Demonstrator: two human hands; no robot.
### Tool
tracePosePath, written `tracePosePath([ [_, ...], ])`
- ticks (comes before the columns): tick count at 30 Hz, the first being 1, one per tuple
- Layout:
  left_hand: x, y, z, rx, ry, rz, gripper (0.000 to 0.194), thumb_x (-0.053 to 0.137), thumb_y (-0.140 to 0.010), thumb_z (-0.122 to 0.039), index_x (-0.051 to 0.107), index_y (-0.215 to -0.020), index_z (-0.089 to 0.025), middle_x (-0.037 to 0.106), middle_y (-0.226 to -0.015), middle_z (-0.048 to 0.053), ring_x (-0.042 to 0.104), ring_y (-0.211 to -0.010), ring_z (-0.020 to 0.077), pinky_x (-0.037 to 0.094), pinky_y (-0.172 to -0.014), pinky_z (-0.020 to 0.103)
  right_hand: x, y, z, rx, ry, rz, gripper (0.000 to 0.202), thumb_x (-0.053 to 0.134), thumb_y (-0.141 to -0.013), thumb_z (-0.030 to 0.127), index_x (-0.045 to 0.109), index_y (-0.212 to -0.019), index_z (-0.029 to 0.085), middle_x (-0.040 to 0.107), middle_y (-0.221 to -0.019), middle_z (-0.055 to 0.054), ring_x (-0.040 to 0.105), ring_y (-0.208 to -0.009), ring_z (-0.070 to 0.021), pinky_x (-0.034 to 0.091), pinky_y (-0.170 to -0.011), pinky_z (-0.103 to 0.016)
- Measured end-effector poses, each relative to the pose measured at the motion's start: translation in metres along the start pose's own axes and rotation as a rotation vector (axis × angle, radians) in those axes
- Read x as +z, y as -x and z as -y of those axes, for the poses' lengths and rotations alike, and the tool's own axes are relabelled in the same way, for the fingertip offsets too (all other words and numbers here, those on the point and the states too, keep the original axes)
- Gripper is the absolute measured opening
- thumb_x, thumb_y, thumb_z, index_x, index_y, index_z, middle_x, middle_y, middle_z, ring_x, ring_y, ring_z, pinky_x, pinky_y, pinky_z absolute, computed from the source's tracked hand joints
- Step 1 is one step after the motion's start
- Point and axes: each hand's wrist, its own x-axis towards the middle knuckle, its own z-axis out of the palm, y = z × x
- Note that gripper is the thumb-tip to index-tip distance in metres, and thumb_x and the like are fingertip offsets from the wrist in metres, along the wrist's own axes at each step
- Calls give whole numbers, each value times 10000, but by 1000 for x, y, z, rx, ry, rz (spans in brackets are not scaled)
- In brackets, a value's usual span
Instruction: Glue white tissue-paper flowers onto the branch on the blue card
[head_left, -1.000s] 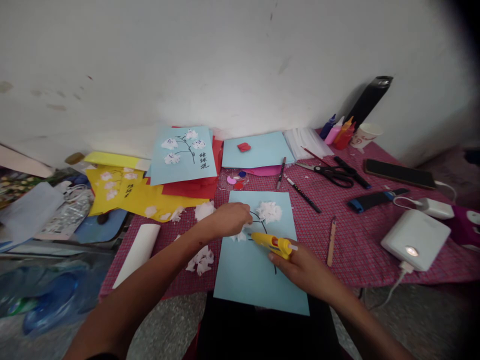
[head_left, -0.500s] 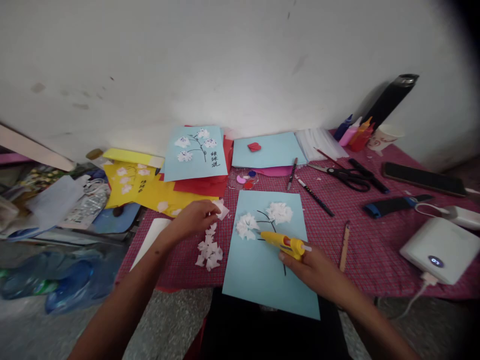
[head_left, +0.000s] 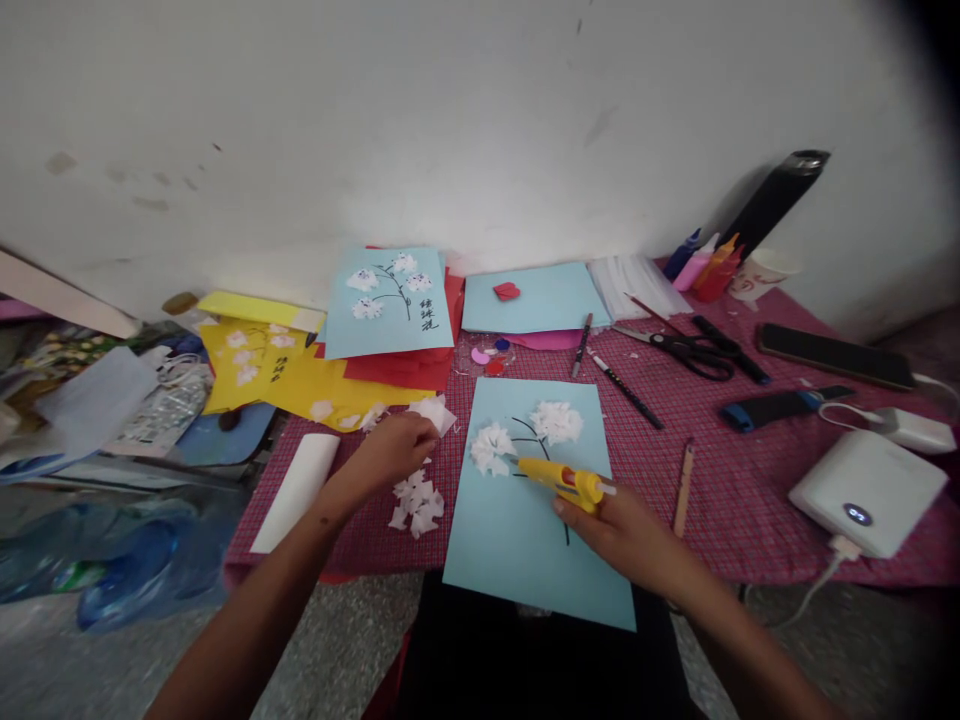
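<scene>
My right hand [head_left: 630, 530] is closed around a yellow glue gun [head_left: 562, 481]. The gun's nozzle points left, close to a crumpled white paper flower [head_left: 492, 449] on a light blue sheet [head_left: 510, 545]. Another white paper flower [head_left: 556, 423] sits higher on that sheet, with black drawn stems between and below them. Over the cloth, left of the sheet, my left hand [head_left: 397, 445] has its fingers bent together and pointing down; what is between them is hidden. Right behind its fingers lie white paper pieces [head_left: 436, 411]. A small heap of crumpled white paper [head_left: 418, 503] lies just below this hand.
A finished-looking blue flower card [head_left: 394, 330] lies on red paper at the back, beside yellow paper [head_left: 315, 385]. Rolled white paper [head_left: 300, 490] is at left. Scissors [head_left: 686, 352], a marker [head_left: 630, 395], a wooden stick [head_left: 683, 490] and a white power bank [head_left: 870, 490] lie at right.
My left hand has drawn slightly back and its fingers have curled down beside the white paper pieces. My right hand and the glue gun stay almost in place; the view has shifted a little.
</scene>
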Motion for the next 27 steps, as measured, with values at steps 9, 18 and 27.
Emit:
tracePosePath([
  [9,3,-2,-46,0,490,-81,207,578,-846,-201,715,-1000,-207,714,-966,26,647,-892,159,484,-804,281,2,-8,7,0,50,3,295,503,-940,401,666,-1040,176,702,-890,-75,637,-744,-219,463,-628,-303],
  [18,15,-3,-52,-184,697,2,150,616,-822,-236,712,-929,-195,696,-784,-4,620,-698,136,465,-630,241,3,-4,2,-4,-3,-4,271,510,-944,395,663,-1017,183,701,-880,-66,625,-725,-201,460,-624,-289],
  [27,37,-2,-70,217,375,-232,130,578,-889,-175,707,-883,-193,663,-857,40,604,-858,160,475,-786,289,1,4,2,-7,-26,-29,297,497,-952,400,664,-1079,191,713,-952,-73,652,-796,-218,492,-690,-305],
])
